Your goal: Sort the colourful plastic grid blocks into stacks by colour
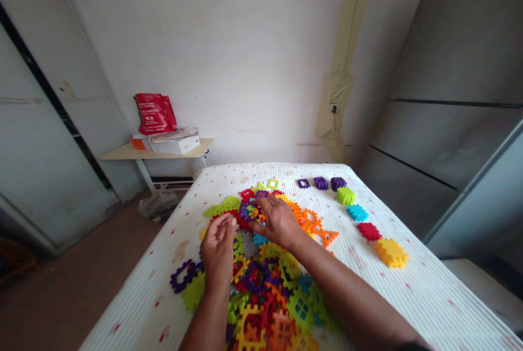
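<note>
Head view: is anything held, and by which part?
No piece shows in the left hand; whether the right hand holds one cannot be told.

You face a pale, scuffed wall (245, 56) with yellowish tape (345, 62) running down around a power outlet (334, 108). A brown floor (90, 264) lies to your left, below a light wood-topped side table (118, 152); gray sliding-door wardrobes (445, 122) stand at your right, in soft, dim light.

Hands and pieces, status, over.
Right hand at purple piece. Left hand nearby, fingers curled, grip unclear. Loose pieces crowd in between. Yellow stack off right.
</note>
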`<state>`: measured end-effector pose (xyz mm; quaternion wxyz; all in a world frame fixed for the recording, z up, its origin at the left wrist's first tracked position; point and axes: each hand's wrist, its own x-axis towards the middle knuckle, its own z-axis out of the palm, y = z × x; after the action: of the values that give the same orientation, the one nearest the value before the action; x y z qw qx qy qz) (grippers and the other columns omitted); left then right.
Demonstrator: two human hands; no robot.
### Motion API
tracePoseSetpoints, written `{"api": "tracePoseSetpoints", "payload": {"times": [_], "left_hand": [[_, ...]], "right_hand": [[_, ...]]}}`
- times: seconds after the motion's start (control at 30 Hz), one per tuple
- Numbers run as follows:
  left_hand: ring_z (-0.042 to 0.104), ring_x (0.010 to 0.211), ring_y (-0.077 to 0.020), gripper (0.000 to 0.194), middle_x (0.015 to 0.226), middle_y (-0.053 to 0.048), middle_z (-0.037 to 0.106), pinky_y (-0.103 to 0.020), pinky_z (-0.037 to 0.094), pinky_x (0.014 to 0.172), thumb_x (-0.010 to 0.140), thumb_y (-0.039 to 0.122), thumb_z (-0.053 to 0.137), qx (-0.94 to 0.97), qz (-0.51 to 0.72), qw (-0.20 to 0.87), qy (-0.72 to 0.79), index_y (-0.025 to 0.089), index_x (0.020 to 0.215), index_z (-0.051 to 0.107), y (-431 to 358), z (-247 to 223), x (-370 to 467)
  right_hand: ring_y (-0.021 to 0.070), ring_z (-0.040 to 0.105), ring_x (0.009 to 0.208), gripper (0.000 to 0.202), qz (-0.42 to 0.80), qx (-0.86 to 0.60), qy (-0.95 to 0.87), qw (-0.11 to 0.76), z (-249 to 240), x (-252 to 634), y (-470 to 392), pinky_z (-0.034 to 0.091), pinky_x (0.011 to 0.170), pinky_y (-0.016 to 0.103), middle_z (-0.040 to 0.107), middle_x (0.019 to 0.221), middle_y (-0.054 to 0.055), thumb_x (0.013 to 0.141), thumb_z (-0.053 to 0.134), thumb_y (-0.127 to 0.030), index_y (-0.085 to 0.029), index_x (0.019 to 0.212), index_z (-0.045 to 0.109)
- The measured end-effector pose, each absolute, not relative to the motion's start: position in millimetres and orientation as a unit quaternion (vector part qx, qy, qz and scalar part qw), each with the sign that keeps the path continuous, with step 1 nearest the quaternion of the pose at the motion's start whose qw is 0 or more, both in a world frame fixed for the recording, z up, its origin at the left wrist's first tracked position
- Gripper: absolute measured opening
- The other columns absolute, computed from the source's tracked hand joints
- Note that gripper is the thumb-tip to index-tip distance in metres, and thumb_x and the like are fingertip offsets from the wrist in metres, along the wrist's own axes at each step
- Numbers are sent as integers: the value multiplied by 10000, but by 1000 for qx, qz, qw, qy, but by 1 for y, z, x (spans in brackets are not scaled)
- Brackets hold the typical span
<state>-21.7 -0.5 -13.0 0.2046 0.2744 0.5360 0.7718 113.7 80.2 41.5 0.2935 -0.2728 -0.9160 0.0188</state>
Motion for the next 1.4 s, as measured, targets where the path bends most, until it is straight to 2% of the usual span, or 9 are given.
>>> {"api": "tracePoseSetpoints", "payload": {"times": [0.13,0.23,0.37,0.5,0.73,1.17,1.3,1.4], "left_hand": [[632,700,-141,337,890,-65,687,-237,493,630,677,392,691,249,782,220,528,166,923,640,1,-16,-23],[628,666,-137,332,861,-62,691,-237,489,609,648,382,710,233,787,233,522,160,888,648,2,-18,-23],[627,673,-146,329,846,-61,692,-245,492,612,638,375,715,234,782,234,529,160,879,656,2,-22,-24],[628,688,-144,309,844,-45,692,-247,490,636,648,370,708,231,777,243,533,171,879,655,4,-27,-26],[623,688,-149,311,828,-36,693,-257,485,645,627,372,718,226,770,246,543,174,859,657,1,-23,-24],[615,687,-134,296,847,-39,687,-248,472,655,648,360,711,234,771,246,539,170,869,660,2,-25,-24],[613,689,-125,262,839,-35,677,-249,466,671,672,330,695,231,797,238,505,165,870,649,-1,-18,-25],[605,686,-126,243,825,-38,671,-254,461,674,667,314,693,227,809,228,492,158,848,645,-4,-11,-28]], "right_hand": [[211,579,927,394,31,-483,-815,318,37,139,146,414,765,282,649,985,88,814,556,-384,-169,1140,511],[217,579,973,389,22,-626,-731,269,24,160,196,406,774,269,647,1008,107,827,528,-370,-153,1149,506],[230,572,1012,339,7,-683,-704,195,3,174,234,400,779,265,641,1022,132,840,505,-351,-127,1094,512],[239,580,1000,320,13,-694,-701,165,-11,171,250,416,747,277,642,1006,151,831,508,-313,-117,1083,512],[255,560,1049,342,11,-699,-700,148,-15,165,264,430,779,304,608,1083,190,824,510,-246,-102,1134,502],[284,521,1080,360,7,-675,-727,124,-13,163,254,424,827,334,558,1129,214,852,487,-241,-67,1167,491],[284,484,1114,385,-27,-623,-770,138,-12,165,230,386,888,342,525,1177,212,864,475,-266,-76,1198,458],[258,524,1072,395,-45,-556,-816,150,-12,170,204,387,877,309,557,1159,185,864,486,-301,-90,1198,472]]}}
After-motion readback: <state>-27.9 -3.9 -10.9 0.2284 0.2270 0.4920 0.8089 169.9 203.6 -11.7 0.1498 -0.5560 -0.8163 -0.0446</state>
